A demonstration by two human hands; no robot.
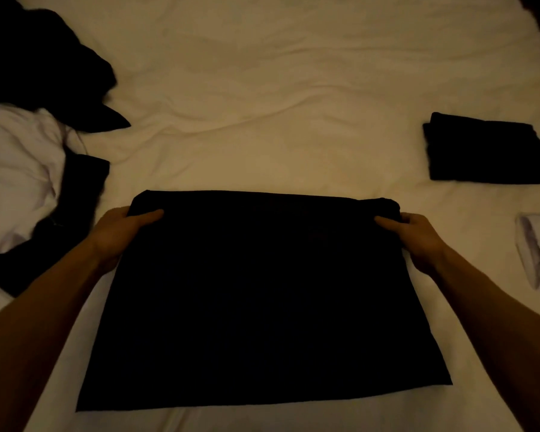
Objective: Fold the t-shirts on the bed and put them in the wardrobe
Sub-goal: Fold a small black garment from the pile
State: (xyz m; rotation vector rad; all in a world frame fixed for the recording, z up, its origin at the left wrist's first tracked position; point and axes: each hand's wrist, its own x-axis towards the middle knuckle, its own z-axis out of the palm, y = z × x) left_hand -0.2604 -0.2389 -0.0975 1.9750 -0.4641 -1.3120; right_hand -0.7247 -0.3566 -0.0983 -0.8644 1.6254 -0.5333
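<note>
A cream bed [262,88] is carrying a black t-shirt [262,300] lying flat at its near edge. The left hand [119,232] and right hand [418,238] are each pinching a far corner, thumbs on top. A folded black shirt [487,151] is sitting near the right edge.

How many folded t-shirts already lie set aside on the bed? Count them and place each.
2: a folded black t-shirt at the right, and a folded white t-shirt nearer, cut by the right edge. Another, in both hands, is mid-fold; more may lie outside the frame.
</note>
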